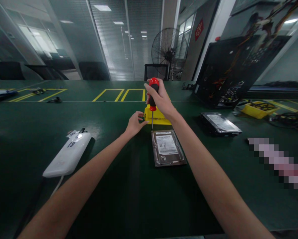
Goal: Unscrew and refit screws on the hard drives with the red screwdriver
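My right hand (pixel 161 96) is wrapped around the red and black handle of a screwdriver (pixel 152 103). The screwdriver stands nearly upright, its shaft pointing down at the far left corner of a hard drive (pixel 166 148); whether the tip touches the drive is too fine to tell. The drive lies flat, label up, on the green table (pixel 114 199). Just behind it sits a yellow tray (pixel 160 116), partly hidden by my right hand. My left hand (pixel 134 124) has thumb and curled fingers at the tray's left end, gripping it.
A white power bank (pixel 67 154) marked 18, with a cable, lies at left. On the right are another hard drive (pixel 221 123), a yellow bin (pixel 259 110) with parts, and a black computer case (pixel 221 73). A blurred-out item (pixel 278 159) lies near right.
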`<action>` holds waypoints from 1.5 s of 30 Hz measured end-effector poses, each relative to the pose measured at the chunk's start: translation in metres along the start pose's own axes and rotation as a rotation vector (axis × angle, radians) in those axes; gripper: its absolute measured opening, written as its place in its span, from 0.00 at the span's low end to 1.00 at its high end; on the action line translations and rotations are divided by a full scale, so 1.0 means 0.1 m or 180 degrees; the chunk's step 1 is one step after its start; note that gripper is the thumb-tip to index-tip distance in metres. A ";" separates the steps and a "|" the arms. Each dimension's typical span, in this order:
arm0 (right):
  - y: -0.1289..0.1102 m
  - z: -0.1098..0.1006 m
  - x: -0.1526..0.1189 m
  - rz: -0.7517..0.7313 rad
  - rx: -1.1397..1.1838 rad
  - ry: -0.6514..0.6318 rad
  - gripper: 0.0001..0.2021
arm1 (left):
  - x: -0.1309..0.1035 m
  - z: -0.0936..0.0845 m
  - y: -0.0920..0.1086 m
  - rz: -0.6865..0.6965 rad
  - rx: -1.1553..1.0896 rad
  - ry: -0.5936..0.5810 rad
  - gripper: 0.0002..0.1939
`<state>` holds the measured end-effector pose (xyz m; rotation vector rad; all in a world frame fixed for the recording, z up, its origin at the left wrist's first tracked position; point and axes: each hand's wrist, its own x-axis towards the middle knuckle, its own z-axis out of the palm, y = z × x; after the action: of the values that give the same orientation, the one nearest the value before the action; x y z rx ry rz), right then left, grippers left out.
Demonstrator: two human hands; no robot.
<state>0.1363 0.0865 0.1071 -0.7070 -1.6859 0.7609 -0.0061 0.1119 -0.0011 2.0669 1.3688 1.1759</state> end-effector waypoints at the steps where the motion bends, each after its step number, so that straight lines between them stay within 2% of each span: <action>1: 0.00 0.00 0.00 0.0016 0.0036 -0.0023 0.25 | 0.05 0.02 0.00 -0.0009 0.0011 -0.0066 0.18; 5: 0.01 -0.01 0.01 0.0056 0.0086 -0.0049 0.24 | 0.13 0.04 0.02 -0.0070 0.0096 -0.0115 0.07; 11: 0.05 -0.02 0.02 0.0002 0.0053 0.0142 0.23 | 0.08 0.04 0.05 -0.0004 0.0110 -0.0068 0.05; 16: 0.13 -0.03 0.06 -0.0048 0.0088 0.0305 0.23 | -0.21 0.02 0.09 0.0170 0.0375 0.0614 0.11; 17: 0.13 -0.03 0.06 -0.0045 0.0076 0.0314 0.23 | -0.29 0.00 0.11 0.0234 0.0340 0.0463 0.12; 20: 0.12 -0.02 0.06 -0.0039 0.0054 0.0278 0.23 | -0.48 -0.07 0.16 0.0354 0.0039 -0.0500 0.12; 21: 0.10 -0.01 0.05 -0.0044 0.0058 0.0239 0.23 | -0.51 -0.09 0.17 0.0348 -0.0051 -0.0712 0.13; 23: 0.07 0.00 0.04 -0.0057 0.0067 0.0144 0.23 | -0.54 -0.09 0.20 0.0303 -0.0168 -0.0885 0.13; 33: 0.04 0.02 0.04 -0.0003 0.0018 0.0227 0.23 | -0.48 0.07 0.27 0.0170 -0.0190 -0.0440 0.13; 45: -0.02 0.03 0.00 0.0038 -0.0125 0.0281 0.21 | -0.48 0.07 0.25 0.0108 -0.0217 -0.0443 0.12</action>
<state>0.1336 0.0854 0.1083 -0.7678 -1.6214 0.6967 0.0055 0.0589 -0.0080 2.0891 1.2177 1.0554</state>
